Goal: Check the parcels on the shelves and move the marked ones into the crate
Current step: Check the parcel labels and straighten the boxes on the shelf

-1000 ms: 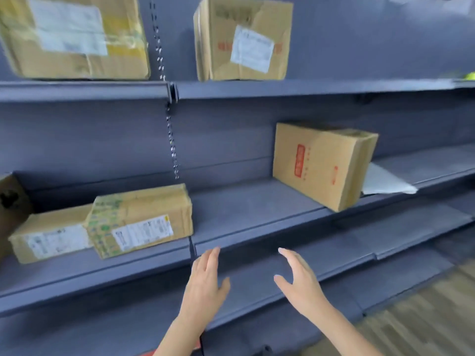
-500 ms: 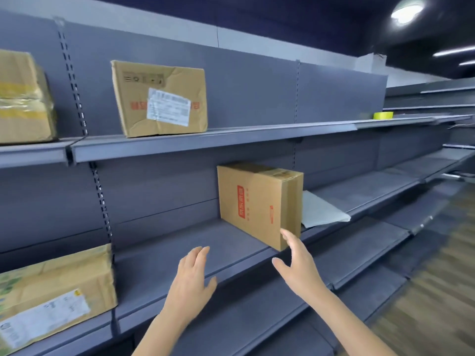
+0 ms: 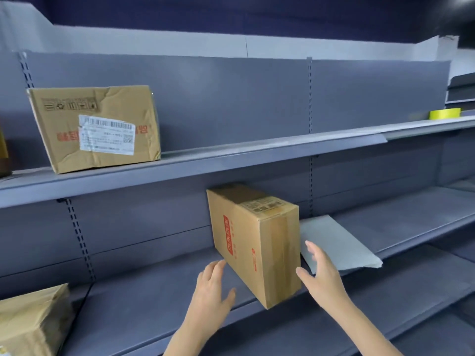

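Three cardboard parcels on grey metal shelving: upright taped parcel [image 3: 254,242] with red print, middle shelf [image 3: 154,291], centre; creased labelled parcel [image 3: 97,127] at 10 o'clock; crumpled parcel [image 3: 30,322] at 8 o'clock. Left hand [image 3: 210,291] and right hand [image 3: 321,273] flank the upright one, fingers spread wide, holding nothing. Flat grey mailer [image 3: 336,242] at its 3 o'clock.

Grey metal shelving [image 3: 257,152] runs left to right, its slotted uprights [image 3: 310,98] set against grey back panels [image 3: 231,98]. Above, a pale wall [image 3: 154,39] meets a dark blue band [image 3: 231,16].
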Motion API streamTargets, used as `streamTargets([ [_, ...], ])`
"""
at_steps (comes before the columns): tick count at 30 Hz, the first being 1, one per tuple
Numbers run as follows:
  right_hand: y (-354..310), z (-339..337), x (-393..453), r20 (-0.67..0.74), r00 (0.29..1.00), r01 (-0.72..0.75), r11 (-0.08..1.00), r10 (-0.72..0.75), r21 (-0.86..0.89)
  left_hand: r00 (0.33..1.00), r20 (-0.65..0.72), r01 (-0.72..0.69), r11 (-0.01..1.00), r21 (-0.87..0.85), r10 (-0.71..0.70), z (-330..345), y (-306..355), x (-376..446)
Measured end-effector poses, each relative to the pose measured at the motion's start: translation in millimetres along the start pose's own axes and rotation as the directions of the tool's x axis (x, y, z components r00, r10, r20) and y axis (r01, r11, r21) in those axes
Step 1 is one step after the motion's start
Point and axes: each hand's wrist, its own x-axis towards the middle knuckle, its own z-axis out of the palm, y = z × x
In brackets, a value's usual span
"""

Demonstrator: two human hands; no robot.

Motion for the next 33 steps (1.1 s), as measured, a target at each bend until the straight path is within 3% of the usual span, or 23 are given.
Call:
streamTargets([
  [5, 19.3, 13.0, 37.5, 0.029, 0.997, -0.075, 0.997, 0.074, 0.031, 0.998, 0.038, 0.058, 0.997, -0.053, -0.056, 11.4, 8.8, 22.4],
  [9, 31.6, 21.8, 62.8, 0.032, 0.982, -0.189, 0.978, 0.187, 0.084, 0.979, 0.156, 0.146, 0.983, -0.111, -0.128, 35.3, 17.2, 49.9],
  [15, 44.6, 30.0, 76.4, 0.271, 0.939, -0.27, 0.941, 0.21, 0.206, 0.932, 0.299, 0.289, 0.918, -0.272, -0.204, 67.9, 29.4, 59.0],
  [21, 28.4, 55.4, 49.3, 0.265, 0.962, -0.132, 0.963, 0.068, 0.235, 0.958, 0.131, 0.285, 0.811, -0.512, -0.254, 57.1, 3.0, 39.7],
  [27, -18.4, 85.8, 5.8, 0.206, 0.973, 0.05, 0.971, -0.1, 0.235, 0.945, -0.051, 0.23, 0.766, -0.6, -0.323, 5.9, -17.8, -2.4],
  [33, -75.1, 95.4, -35.2, 0.144, 0.964, 0.132, 0.871, -0.224, 0.473, 0.913, -0.221, 0.102, 0.715, -0.692, -0.344, -51.7, -16.4, -47.0],
])
